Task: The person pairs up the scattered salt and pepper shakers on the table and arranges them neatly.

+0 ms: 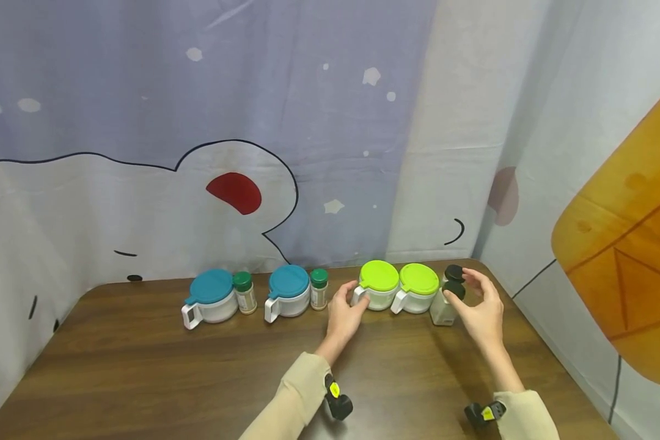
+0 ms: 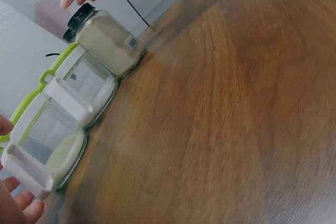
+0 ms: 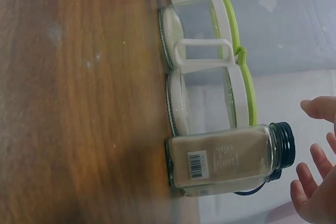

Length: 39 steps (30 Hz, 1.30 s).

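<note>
Two clear glass seasoning pots with lime-green lids and white handles stand side by side: a left pot [image 1: 379, 278] and a right pot [image 1: 420, 281]. My left hand [image 1: 343, 318] is at the left pot's handle side, fingers and thumb spread loosely about it; whether they touch is unclear. To the right of the pots stands a square glass jar [image 3: 226, 158] with a black cap and beige contents. A second black-capped jar [image 1: 454, 272] is behind it, mostly hidden. My right hand [image 1: 483, 313] hovers by the caps with fingers spread, apart from the front jar in the right wrist view.
Farther left along the wooden table [image 1: 159, 379] are two blue-lidded pots, one at the far left [image 1: 211, 287] and one nearer [image 1: 289, 282]. Beside each stands a small green-capped shaker, the left shaker [image 1: 244, 293] and the right shaker [image 1: 319, 289]. A printed curtain [image 1: 330, 153] hangs behind.
</note>
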Each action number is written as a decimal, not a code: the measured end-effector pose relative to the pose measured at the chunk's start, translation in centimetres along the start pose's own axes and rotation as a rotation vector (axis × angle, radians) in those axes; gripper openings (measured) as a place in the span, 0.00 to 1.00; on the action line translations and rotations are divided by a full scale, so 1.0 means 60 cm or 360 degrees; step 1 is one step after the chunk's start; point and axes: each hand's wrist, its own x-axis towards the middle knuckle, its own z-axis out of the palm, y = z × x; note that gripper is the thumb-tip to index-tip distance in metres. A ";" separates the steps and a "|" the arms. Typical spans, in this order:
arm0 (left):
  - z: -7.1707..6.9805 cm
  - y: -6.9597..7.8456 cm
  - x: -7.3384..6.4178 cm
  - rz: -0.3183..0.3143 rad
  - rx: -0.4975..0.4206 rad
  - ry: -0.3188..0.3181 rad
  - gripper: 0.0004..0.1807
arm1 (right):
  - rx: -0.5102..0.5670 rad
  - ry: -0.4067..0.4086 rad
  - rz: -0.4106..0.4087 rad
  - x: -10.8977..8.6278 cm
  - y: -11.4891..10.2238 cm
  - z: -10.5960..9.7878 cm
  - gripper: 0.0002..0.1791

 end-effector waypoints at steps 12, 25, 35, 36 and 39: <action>0.007 -0.013 0.000 -0.0044 0.0022 -0.0001 0.26 | -0.0048 -0.0105 0.0188 -0.007 0.012 -0.005 0.32; 0.009 -0.023 0.000 0.0012 0.0018 0.0022 0.20 | -0.0054 -0.0202 0.0296 -0.009 0.021 -0.001 0.33; 0.008 -0.033 -0.008 0.0083 -0.0064 0.0047 0.14 | -0.0085 -0.0245 0.0320 -0.015 0.038 0.003 0.32; 0.008 -0.033 -0.009 0.0088 -0.0066 0.0049 0.14 | -0.0085 -0.0239 0.0319 -0.015 0.039 0.003 0.32; 0.007 -0.033 -0.009 0.0094 -0.0052 0.0057 0.13 | -0.0089 -0.0237 0.0312 -0.015 0.041 0.004 0.33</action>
